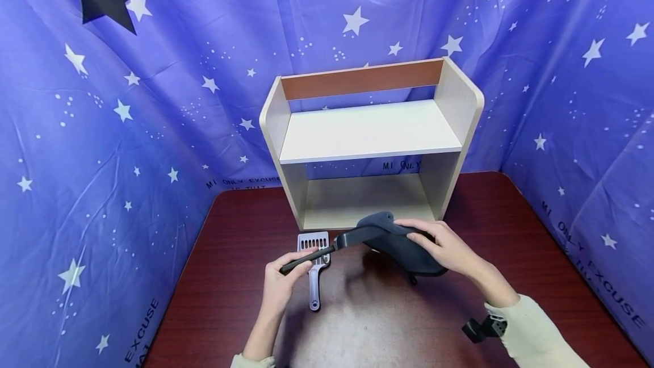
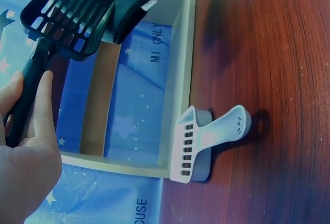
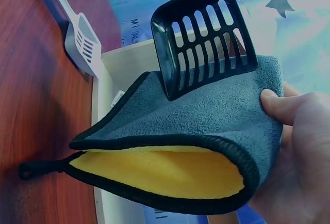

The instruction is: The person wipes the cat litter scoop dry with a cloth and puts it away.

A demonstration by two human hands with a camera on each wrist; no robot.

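Note:
My left hand [image 1: 280, 284] grips a black slotted litter scoop [image 2: 72, 20] by its handle, above the table. In my right hand [image 1: 452, 247] is a folded microfibre cloth [image 3: 216, 110], grey outside and yellow inside, with black edging and a hanging loop. Its fold gapes toward the right wrist camera. The scoop's slotted end lies against the grey side of the cloth; whether they press firmly I cannot tell. Below my left hand, a pale lilac litter scoop [image 1: 314, 283] lies on the table with its handle toward me.
A pale wooden two-tier shelf [image 1: 370, 132] stands at the back of the dark red wood table [image 1: 235, 300], just behind the pale scoop. Blue star-patterned curtains [image 1: 168, 107] hang around the table's back and sides.

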